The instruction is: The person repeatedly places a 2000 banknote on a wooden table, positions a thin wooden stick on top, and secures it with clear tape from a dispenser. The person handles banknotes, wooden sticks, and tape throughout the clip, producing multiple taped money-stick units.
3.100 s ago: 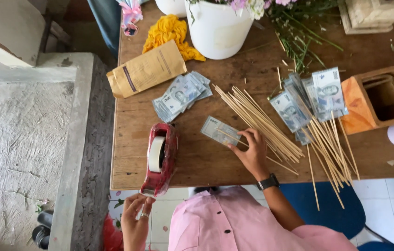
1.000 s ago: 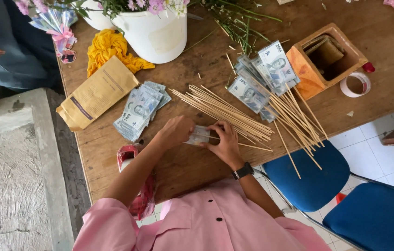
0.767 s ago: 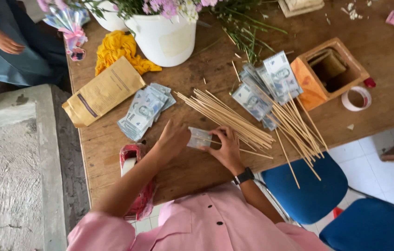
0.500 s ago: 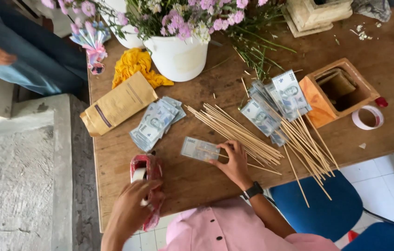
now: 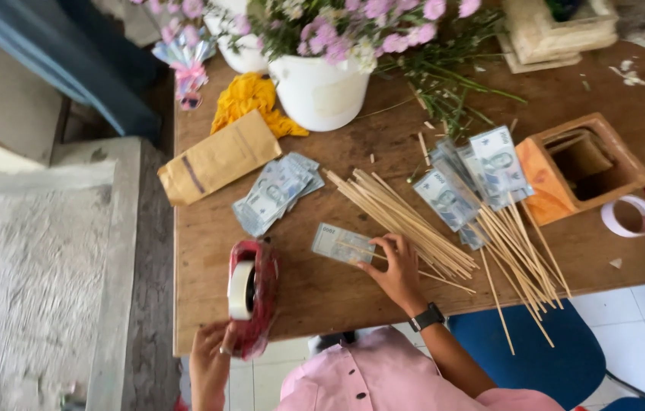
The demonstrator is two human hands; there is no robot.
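Note:
My right hand [image 5: 396, 268] presses a single banknote [image 5: 340, 243] flat on the wooden table [image 5: 322, 289], with a thin wooden stick lying across the note under the fingers. My left hand [image 5: 210, 359] is at the table's near edge, gripping the base of a red tape dispenser [image 5: 252, 297] that holds a white tape roll. A bundle of bare wooden sticks [image 5: 399, 222] lies just right of the note. Farther right are sticks with banknotes fixed to them [image 5: 482, 179].
A loose pile of banknotes [image 5: 275, 193], a brown envelope [image 5: 217, 157] and a yellow cloth [image 5: 252, 97] lie at the left back. A white pot of flowers [image 5: 320, 90], an orange wooden box [image 5: 581, 166] and a tape roll [image 5: 628, 216] stand behind and right. Blue chair [image 5: 536, 354] below.
My left hand left the banknote and moved down to the tape dispenser at the table edge. My right hand stayed on the note and stick. The view shifted.

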